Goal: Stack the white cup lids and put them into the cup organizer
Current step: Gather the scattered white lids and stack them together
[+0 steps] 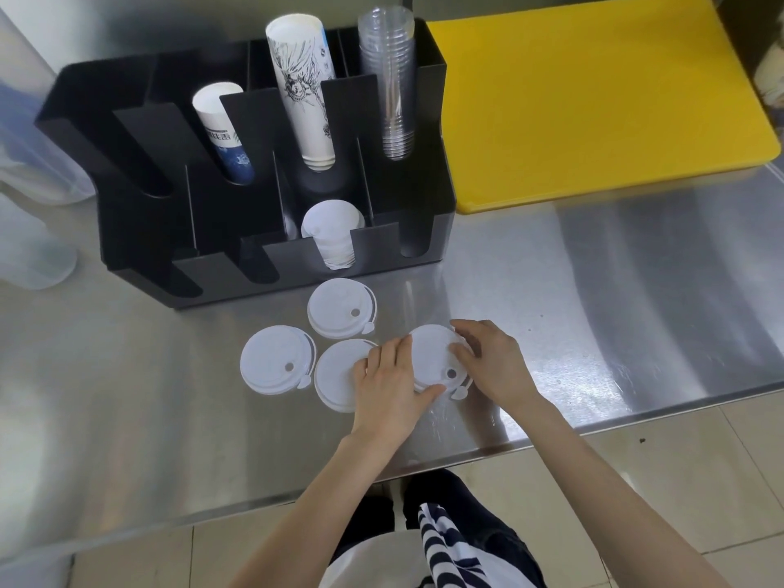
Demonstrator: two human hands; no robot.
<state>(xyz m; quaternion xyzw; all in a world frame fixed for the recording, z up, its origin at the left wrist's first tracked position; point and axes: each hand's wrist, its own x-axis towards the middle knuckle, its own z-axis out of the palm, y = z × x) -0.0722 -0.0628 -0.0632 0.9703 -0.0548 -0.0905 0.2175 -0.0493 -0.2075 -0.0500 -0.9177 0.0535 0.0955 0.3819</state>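
On the counter [594, 290], near its front edge, one white lid [432, 354] is pinched by its rim between the left hand [388, 386] and the right hand [492, 362], each grip closed on it from opposite sides. Three more loose lids [275, 358] are seen just beside it, and a stack of lids [333, 231] is already stood in a front slot of the black cup organizer [140, 231]. The lids are judged light, thin and flexible, so the rim is best held gently.
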